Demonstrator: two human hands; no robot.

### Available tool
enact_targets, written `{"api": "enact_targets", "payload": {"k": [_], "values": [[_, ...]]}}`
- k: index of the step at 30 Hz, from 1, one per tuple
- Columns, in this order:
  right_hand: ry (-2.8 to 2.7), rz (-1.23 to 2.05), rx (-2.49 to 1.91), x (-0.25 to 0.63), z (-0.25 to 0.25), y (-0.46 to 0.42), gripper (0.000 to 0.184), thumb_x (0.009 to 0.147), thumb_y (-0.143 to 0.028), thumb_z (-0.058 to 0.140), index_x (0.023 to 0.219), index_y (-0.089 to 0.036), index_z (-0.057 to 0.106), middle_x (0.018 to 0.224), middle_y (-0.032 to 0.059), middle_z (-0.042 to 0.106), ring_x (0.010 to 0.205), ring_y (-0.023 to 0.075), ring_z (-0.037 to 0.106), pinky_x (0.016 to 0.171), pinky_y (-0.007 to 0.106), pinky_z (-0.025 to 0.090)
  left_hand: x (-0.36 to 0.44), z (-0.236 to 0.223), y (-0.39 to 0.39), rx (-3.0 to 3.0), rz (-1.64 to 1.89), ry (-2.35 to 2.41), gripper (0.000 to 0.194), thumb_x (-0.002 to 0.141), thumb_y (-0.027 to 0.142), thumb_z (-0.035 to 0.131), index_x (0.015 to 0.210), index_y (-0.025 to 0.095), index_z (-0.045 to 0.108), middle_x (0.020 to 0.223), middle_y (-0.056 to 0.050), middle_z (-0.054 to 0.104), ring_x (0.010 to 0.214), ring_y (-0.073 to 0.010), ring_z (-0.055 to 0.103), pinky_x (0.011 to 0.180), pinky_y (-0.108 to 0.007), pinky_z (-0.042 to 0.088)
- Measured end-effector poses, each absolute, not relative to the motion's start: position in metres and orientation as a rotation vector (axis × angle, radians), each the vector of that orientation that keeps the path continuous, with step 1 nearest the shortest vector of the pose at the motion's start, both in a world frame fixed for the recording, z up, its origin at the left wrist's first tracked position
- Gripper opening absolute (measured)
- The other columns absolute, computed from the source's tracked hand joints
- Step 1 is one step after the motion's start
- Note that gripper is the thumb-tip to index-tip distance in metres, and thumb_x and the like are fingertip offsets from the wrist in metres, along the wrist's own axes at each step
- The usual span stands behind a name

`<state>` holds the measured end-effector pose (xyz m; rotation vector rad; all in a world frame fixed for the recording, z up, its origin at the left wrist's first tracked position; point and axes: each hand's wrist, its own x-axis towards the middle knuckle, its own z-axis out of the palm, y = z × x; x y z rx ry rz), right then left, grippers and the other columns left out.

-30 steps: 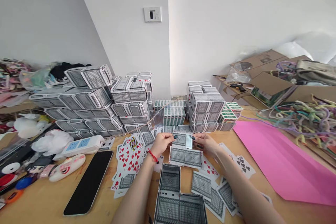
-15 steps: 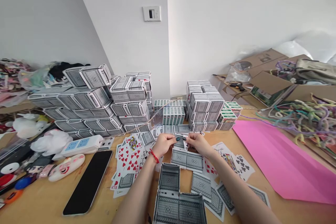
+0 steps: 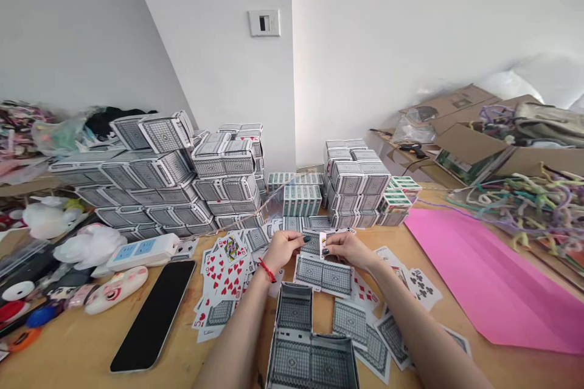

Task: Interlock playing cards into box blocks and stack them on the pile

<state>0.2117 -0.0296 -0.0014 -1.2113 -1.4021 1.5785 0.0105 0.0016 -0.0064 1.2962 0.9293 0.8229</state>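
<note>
A patterned grey-backed playing card (image 3: 312,244) is held up between my two hands. Its right end is bent over, so a narrow white flap shows there. My left hand (image 3: 283,250), with a red cord on the wrist, pinches the card's left side. The fingers of my right hand (image 3: 350,248) are closed at the folded right end. Just below the held card lies a joined pair of card backs (image 3: 323,275). Nearer to me stands an open L-shaped box made of cards (image 3: 292,361), between my forearms.
Loose cards (image 3: 230,273) spread to the left, and more face-down cards (image 3: 350,319) lie right of the box. Stacked card blocks (image 3: 225,185) rise behind. A black phone (image 3: 154,316), a power strip (image 3: 143,252) and a pink sheet (image 3: 483,279) flank the work area.
My right hand has moved left and folded the right end of the card over, then drawn back slightly to the right. My left hand keeps its hold with little movement.
</note>
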Motion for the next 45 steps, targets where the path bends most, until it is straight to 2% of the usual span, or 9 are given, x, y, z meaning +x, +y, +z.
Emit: {"api": "enact_targets", "payload": {"k": [6,13,16,20,24,27,32,37,45], "values": [[-1.443,1.542,-1.278,0.206,-0.01,-0.027,0.03,0.06,-0.041,0.068,0.058,-0.013,0.056,0.047,-0.0008,0.057,0.036,0.0051,0.038,0.036,0.019,0.025,0.013,-0.006,-0.001,1.349,0.818,0.927,0.028,0.063,0.034,0.063,0.048,0.013,0.05,0.046,0.005,0.038,0.044,-0.007,0.034,0.043,-0.02,0.025],[-1.504,1.296,-1.436,0.194,-0.016,-0.027,0.015,0.065,-0.027,0.058,0.06,-0.018,0.048,0.051,-0.0015,0.058,0.048,0.0108,0.051,0.046,0.021,0.036,0.014,-0.001,-0.003,1.375,0.818,0.926,0.032,0.063,0.034,0.062,0.045,0.015,0.044,0.045,0.006,0.035,0.043,-0.0069,0.034,0.043,-0.02,0.026],[-1.498,1.251,-1.46,0.192,-0.017,-0.027,0.015,0.065,-0.024,0.058,0.058,-0.018,0.046,0.05,-0.0018,0.057,0.051,0.0119,0.052,0.049,0.021,0.036,0.014,-0.001,-0.003,1.386,0.83,0.932,0.033,0.064,0.034,0.062,0.044,0.015,0.043,0.046,0.006,0.034,0.044,-0.0066,0.032,0.043,-0.02,0.025],[-1.485,1.299,-1.447,0.195,-0.013,-0.029,0.021,0.065,-0.031,0.058,0.056,-0.019,0.043,0.048,-0.0019,0.057,0.042,0.0093,0.046,0.043,0.021,0.032,0.014,-0.001,-0.002,1.387,0.812,0.927,0.033,0.064,0.036,0.061,0.046,0.015,0.044,0.047,0.005,0.035,0.044,-0.0071,0.034,0.042,-0.02,0.027],[-1.45,1.325,-1.428,0.194,-0.012,-0.028,0.032,0.072,-0.044,0.049,0.053,-0.019,0.039,0.04,-0.0038,0.048,0.035,0.0072,0.038,0.039,0.02,0.029,0.015,-0.002,-0.002,1.397,0.781,0.924,0.033,0.064,0.039,0.059,0.046,0.015,0.044,0.046,0.005,0.036,0.043,-0.0075,0.036,0.043,-0.021,0.029],[-1.439,1.283,-1.453,0.191,-0.013,-0.028,0.034,0.074,-0.045,0.046,0.053,-0.02,0.038,0.041,-0.0029,0.049,0.034,0.0069,0.037,0.038,0.021,0.028,0.014,-0.004,-0.001,1.42,0.787,0.937,0.033,0.065,0.038,0.058,0.045,0.015,0.044,0.045,0.005,0.037,0.043,-0.0076,0.036,0.044,-0.021,0.029],[-1.477,1.226,-1.469,0.192,-0.006,-0.032,0.034,0.072,-0.045,0.052,0.052,-0.019,0.041,0.041,-0.0037,0.048,0.037,0.0077,0.04,0.04,0.02,0.03,0.011,-0.01,0.0,1.451,0.804,0.956,0.031,0.066,0.037,0.058,0.047,0.015,0.048,0.047,0.005,0.036,0.045,-0.0079,0.034,0.045,-0.021,0.027],[-1.593,1.363,-1.343,0.197,0.003,-0.033,0.031,0.056,-0.037,0.07,0.058,-0.017,0.046,0.049,-0.0056,0.049,0.046,0.0076,0.043,0.045,0.019,0.032,0.012,-0.009,0.0,1.489,0.807,0.964,0.033,0.065,0.039,0.058,0.046,0.016,0.044,0.046,0.005,0.035,0.045,-0.0078,0.034,0.046,-0.022,0.026],[-1.42,1.311,-1.508,0.19,-0.006,-0.032,0.022,0.054,-0.026,0.067,0.054,-0.017,0.047,0.046,-0.005,0.052,0.042,0.0082,0.043,0.042,0.02,0.029,0.013,0.0,-0.003,1.501,0.782,0.949,0.037,0.065,0.04,0.058,0.043,0.016,0.039,0.045,0.006,0.032,0.045,-0.0078,0.034,0.045,-0.022,0.028]]}}
